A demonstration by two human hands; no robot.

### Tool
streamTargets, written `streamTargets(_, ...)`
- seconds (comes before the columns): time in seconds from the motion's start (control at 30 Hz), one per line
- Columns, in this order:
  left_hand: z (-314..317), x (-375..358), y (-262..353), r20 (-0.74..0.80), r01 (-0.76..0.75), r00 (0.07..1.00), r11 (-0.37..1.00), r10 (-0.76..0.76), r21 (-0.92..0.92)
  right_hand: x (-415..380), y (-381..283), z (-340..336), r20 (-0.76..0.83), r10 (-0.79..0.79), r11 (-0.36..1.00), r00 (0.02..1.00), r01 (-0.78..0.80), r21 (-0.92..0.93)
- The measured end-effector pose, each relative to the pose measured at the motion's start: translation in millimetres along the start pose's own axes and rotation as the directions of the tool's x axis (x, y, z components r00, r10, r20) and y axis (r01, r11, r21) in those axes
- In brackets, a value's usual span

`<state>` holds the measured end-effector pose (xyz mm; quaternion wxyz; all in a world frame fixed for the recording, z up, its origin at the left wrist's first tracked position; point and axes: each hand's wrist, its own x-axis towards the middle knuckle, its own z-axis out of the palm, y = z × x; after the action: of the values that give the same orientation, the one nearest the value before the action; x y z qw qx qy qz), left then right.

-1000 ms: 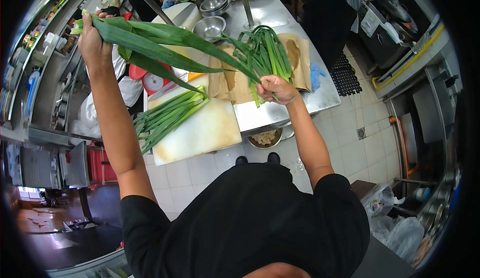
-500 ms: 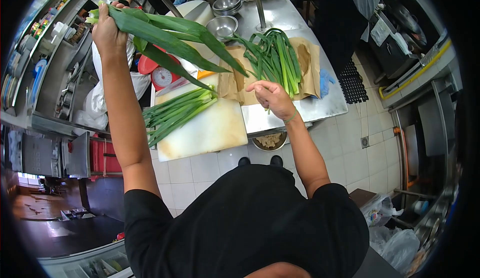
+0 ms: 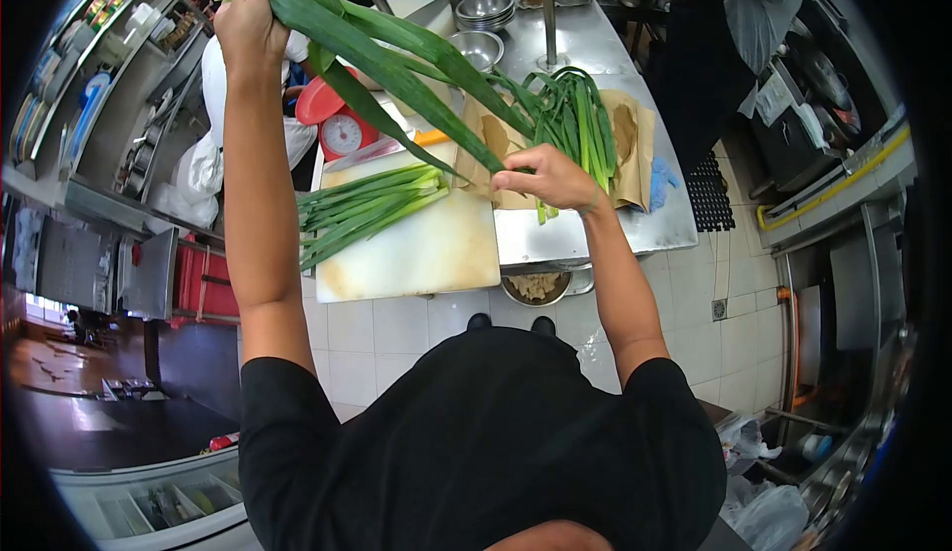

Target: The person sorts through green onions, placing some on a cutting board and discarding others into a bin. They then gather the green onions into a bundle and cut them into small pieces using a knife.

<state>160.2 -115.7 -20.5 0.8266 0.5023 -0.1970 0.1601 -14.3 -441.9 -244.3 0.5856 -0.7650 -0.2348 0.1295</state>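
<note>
Green leek leaves slant over the cutting board's far side, long axis running from the left hand, closed around their base beyond it, to the right hand, nearer the board, fingers at tips, pinch unclear.

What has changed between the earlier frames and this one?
The right hand let go of the leek leaves near their tips, then returned there, seemingly touching one again. The left hand still grips their other end; the green stalks stay on the cutting board.
</note>
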Motion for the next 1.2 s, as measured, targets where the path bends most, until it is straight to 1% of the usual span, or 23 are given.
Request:
streamTargets(0.03,-2.6,-1.7,1.6,-0.031,-0.004,0.999,0.999,0.005,0.035,-2.7,9.7,0.1,0.009,0.001,1.0,1.0,-0.001,0.002)
streamTargets(0.13,-26.0,7.3,0.2,-0.061,-0.034,0.998,0.999,0.035,0.018,-10.0,31.6,5.1,-0.138,-0.177,0.977,0.975,0.191,0.097)
streamTargets(0.17,-29.0,7.5,0.2,-0.082,-0.046,0.996,0.999,0.047,0.012,-14.2,32.9,6.4,-0.136,-0.177,0.977,0.975,0.191,0.099)
streamTargets(0.23,-26.6,3.4,0.5,-0.094,-0.069,0.993,0.998,0.069,0.004,-21.0,33.1,6.2,-0.208,-0.054,0.948,0.977,0.115,0.295)
streamTargets(0.27,-22.3,-2.0,1.5,-0.106,-0.089,0.99,0.996,0.089,-0.003,-21.3,41.1,7.0,-0.206,-0.054,0.948,0.977,0.115,0.297)
streamTargets(0.33,10.5,-28.4,-1.7,-0.158,-0.14,0.977,0.989,0.146,0.048,-18.0,66.9,12.9,-0.361,0.008,0.818,0.933,0.201,0.539)
streamTargets(0.37,23.7,-38.4,-2.4,-0.205,-0.187,0.957,0.977,0.204,0.098,-15.8,71.1,16.9,-0.36,0.009,0.817,0.933,0.201,0.541)
streamTargets(0.43,9.4,-27.5,-9.8,-0.167,-0.201,0.961,0.973,0.218,0.114,-9.3,74.9,27.4,-0.529,0.044,0.592,0.847,0.405,0.697)
streamTargets(0.47,6.1,-25.5,-12.9,-0.13,-0.216,0.964,0.968,0.232,0.129,-6.3,71.1,32.3,-0.575,0.106,0.549,0.811,0.434,0.714)
streamTargets(0.5,4.1,-23.1,-18.5,-0.131,-0.214,0.964,0.968,0.231,0.13,-3.8,72.2,34.8,-0.575,0.108,0.549,0.811,0.433,0.715)
streamTargets(0.57,15.1,-28.5,-27.5,-0.113,-0.232,0.963,0.966,0.244,0.114,1.5,79.1,39.5,-0.575,0.189,0.35,0.796,0.493,0.797)
streamTargets(0.6,22.0,-31.9,-29.9,-0.139,-0.245,0.952,0.95,0.274,0.191,3.5,82.5,40.0,-0.574,0.189,0.349,0.797,0.491,0.798)
streamTargets(0.63,31.7,-36.4,-28.6,-0.139,-0.245,0.952,0.95,0.274,0.192,5.4,86.1,40.2,-0.561,0.25,0.284,0.789,0.494,0.822)
streamTargets(0.67,42.1,-40.6,-25.1,-0.138,-0.345,0.917,0.917,0.374,0.199,6.5,90.3,41.0,-0.544,0.309,0.217,0.78,0.499,0.839)
streamTargets(0.7,51.9,-44.9,-20.6,-0.135,-0.439,0.872,0.875,0.47,0.205,4.9,96.4,41.1,-0.543,0.31,0.216,0.78,0.499,0.84)
streamTargets(0.77,63.5,-47.6,-12.9,-0.141,-0.388,0.898,0.901,0.417,0.194,-0.7,102.3,39.8,-0.526,0.341,0.274,0.779,0.453,0.848)
streamTargets(0.9,58.0,-33.6,-12.3,-0.108,-0.394,0.904,0.904,0.414,0.166,-2.5,99.8,49.9,-0.393,0.343,0.227,0.853,0.33,0.916)
streamTargets(0.97,53.4,-25.6,-13.1,-0.08,-0.328,0.938,0.939,0.337,0.103,1.7,103.6,53.8,-0.333,0.241,0.378,0.912,0.228,0.897)
streamTargets(1.0,50.7,-23.2,-15.3,-0.079,-0.327,0.939,0.939,0.335,0.105,5.6,105.8,55.7,-0.353,0.21,0.499,0.912,0.211,0.841)
streamTargets(1.03,53.2,-24.6,-15.1,-0.08,-0.315,0.942,0.94,0.326,0.13,10.7,103.8,55.0,-0.353,0.211,0.497,0.912,0.211,0.842)
streamTargets(1.1,59.8,-26.9,-15.0,-0.079,-0.301,0.946,0.941,0.315,0.154,23.7,98.7,48.9,-0.274,0.123,0.705,0.954,0.111,0.701)
streamTargets(1.13,69.1,-33.5,-12.2,-0.092,-0.274,0.953,0.951,0.288,0.145,30.8,93.1,46.0,-0.276,0.123,0.704,0.953,0.112,0.702)
streamTargets(1.2,75.9,-39.7,-9.5,-0.105,-0.247,0.96,0.96,0.261,0.134,45.1,77.3,40.7,-0.18,0.116,0.831,0.977,0.004,0.556)
